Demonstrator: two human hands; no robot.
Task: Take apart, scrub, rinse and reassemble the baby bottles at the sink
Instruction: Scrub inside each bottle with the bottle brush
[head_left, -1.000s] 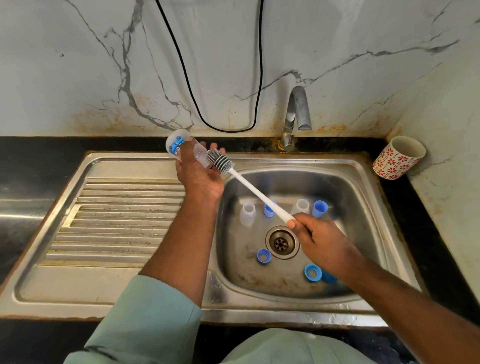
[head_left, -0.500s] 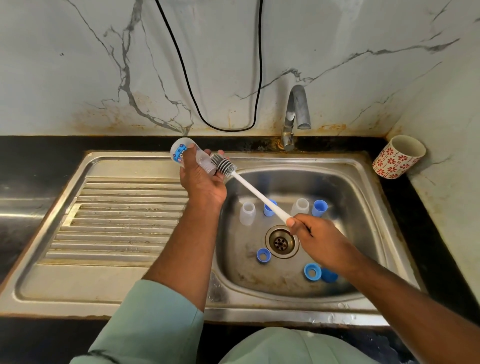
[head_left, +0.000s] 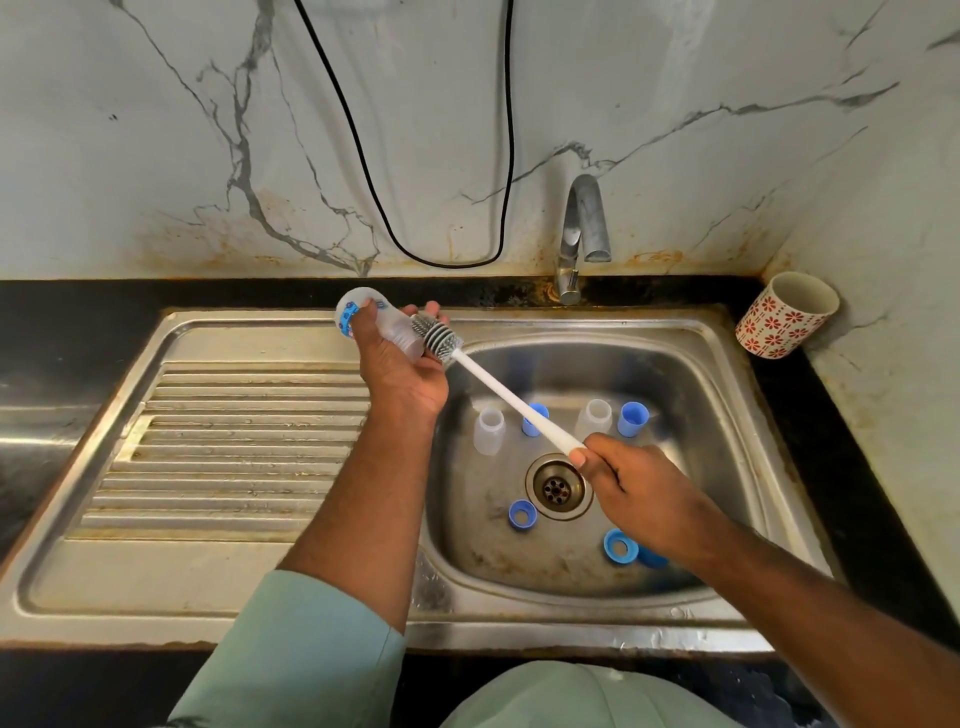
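Left hand (head_left: 402, 371) clamped round bottle (head_left: 376, 322), held over the sink (head_left: 727, 374) rim, mouth toward the basin. Right hand (head_left: 636, 486) closed on brush (head_left: 498, 387) handle; bristles at the mouth. Keep shaft coaxial, push in, twist, reach base.

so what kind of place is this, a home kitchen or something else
Most likely a home kitchen: a steel sink with a ribbed drainboard set in a dark counter, a tap on a marble-look wall, and a patterned cup in the corner.

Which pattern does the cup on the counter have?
Red flower shapes on white; the cup shows in the head view, its only view.
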